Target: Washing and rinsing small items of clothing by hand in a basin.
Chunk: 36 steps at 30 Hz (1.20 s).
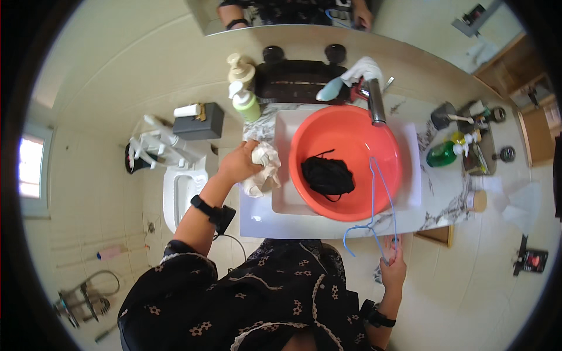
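Note:
My left hand [239, 164] grips a crumpled white cloth [264, 169] at the left edge of the white sink [284, 193]. An orange basin [351, 161] fills the sink, with a black garment [328, 175] lying in its bottom. My right hand [393, 266], low at the counter's front right, holds the lower part of a light blue wire hanger [373, 199], whose top rises over the basin's right side. A metal tap [376, 102] reaches over the basin's far rim.
Two pump bottles [243, 88] stand behind the sink at the left, a green bottle [445, 153] and small items on the marbled counter [451, 205] at the right. A white toilet [181, 190] sits at the left below the counter. A mirror is behind.

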{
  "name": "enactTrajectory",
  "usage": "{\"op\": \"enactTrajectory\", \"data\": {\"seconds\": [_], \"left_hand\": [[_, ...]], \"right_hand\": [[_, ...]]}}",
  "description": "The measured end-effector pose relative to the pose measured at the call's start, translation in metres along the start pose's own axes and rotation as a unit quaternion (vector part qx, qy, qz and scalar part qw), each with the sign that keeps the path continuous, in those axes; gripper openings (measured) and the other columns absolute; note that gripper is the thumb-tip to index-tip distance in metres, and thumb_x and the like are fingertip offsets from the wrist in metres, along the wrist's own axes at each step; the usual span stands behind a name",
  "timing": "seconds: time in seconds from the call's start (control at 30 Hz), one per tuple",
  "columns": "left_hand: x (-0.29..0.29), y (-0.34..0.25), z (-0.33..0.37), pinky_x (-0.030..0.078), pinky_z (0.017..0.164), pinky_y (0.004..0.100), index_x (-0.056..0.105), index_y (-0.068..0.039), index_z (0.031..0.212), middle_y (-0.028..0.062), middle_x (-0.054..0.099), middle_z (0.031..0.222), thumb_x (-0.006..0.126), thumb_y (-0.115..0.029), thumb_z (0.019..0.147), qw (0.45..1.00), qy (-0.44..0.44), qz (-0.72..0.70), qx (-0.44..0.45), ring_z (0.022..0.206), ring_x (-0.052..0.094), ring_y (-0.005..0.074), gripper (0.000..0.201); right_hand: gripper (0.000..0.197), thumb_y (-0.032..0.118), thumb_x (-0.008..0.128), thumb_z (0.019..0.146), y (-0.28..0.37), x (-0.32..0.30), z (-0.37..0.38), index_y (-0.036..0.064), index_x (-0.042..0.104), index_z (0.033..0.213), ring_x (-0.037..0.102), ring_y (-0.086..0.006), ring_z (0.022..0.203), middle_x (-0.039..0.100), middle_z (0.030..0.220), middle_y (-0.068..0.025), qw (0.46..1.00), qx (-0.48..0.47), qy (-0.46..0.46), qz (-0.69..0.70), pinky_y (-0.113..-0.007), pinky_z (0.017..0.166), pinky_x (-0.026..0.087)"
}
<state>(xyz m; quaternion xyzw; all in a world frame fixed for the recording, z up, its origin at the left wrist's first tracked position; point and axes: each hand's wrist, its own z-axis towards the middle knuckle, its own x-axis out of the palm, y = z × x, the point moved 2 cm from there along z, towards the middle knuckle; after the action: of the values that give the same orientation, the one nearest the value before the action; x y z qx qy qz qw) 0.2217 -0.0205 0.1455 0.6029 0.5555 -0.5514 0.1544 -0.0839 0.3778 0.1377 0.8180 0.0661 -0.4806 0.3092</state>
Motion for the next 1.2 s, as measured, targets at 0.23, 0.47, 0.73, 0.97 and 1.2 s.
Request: {"op": "enactTrajectory", "data": {"seconds": [0.23, 0.47, 0.73, 0.97, 1.2], "left_hand": [[-0.007, -0.099, 0.025, 0.043, 0.086, 0.0371, 0.042, -0.002, 0.122, 0.0222, 0.053, 0.112, 0.070, -0.024, 0.070, 0.948, -0.038, -0.279, 0.148, 0.101, 0.055, 0.0323, 0.063], [0.079, -0.175, -0.012, 0.036, 0.097, 0.0335, 0.037, -0.001, 0.132, 0.0200, 0.050, 0.123, 0.056, -0.026, 0.088, 0.886, 0.216, -0.290, 0.289, 0.112, 0.049, 0.0273, 0.053], [0.163, -0.216, -0.129, 0.044, 0.058, 0.0214, 0.055, -0.002, 0.102, 0.0037, 0.061, 0.071, 0.047, -0.027, 0.094, 0.742, 0.603, -0.219, 0.194, 0.062, 0.056, 0.0100, 0.027], [0.182, -0.273, -0.236, 0.046, 0.064, 0.0362, 0.057, -0.010, 0.098, 0.0104, 0.062, 0.080, 0.048, -0.027, 0.090, 0.757, 0.350, 0.135, 0.535, 0.072, 0.061, 0.0247, 0.021], [0.265, -0.247, -0.414, 0.046, 0.055, 0.0387, 0.059, -0.012, 0.075, 0.0055, 0.060, 0.068, 0.056, -0.031, 0.083, 0.475, 0.246, 0.217, 0.816, 0.067, 0.061, 0.0255, 0.020]], "right_hand": [[0.055, 0.013, 0.069, 0.069, 0.003, 0.023, -0.065, 0.0112, 0.048, 0.119, 0.048, -0.0192, 0.054, 0.045, 0.060, -0.0039, 0.995, 0.075, -0.028, 0.059, -0.033, 0.052, 0.039], [0.056, 0.015, 0.070, 0.070, -0.014, 0.046, -0.132, 0.0107, 0.046, 0.120, 0.051, -0.0208, 0.056, 0.047, 0.062, -0.0038, 0.975, 0.163, -0.090, 0.122, -0.034, 0.053, 0.041], [0.064, 0.026, 0.074, 0.069, -0.024, 0.071, -0.196, 0.0083, 0.040, 0.121, 0.060, -0.0303, 0.074, 0.059, 0.088, -0.0119, 0.927, 0.278, -0.228, 0.103, -0.038, 0.064, 0.048], [0.088, 0.026, 0.078, 0.065, -0.073, 0.096, -0.320, -0.0060, 0.030, 0.131, 0.039, -0.0406, 0.117, 0.040, 0.128, -0.0243, 0.918, 0.219, -0.289, 0.158, -0.043, 0.098, 0.035], [0.076, 0.029, 0.069, 0.071, -0.115, 0.120, -0.500, 0.0008, 0.034, 0.133, 0.033, -0.0384, 0.124, 0.038, 0.133, -0.0195, 0.815, 0.366, -0.448, -0.046, -0.045, 0.104, 0.028]]}}
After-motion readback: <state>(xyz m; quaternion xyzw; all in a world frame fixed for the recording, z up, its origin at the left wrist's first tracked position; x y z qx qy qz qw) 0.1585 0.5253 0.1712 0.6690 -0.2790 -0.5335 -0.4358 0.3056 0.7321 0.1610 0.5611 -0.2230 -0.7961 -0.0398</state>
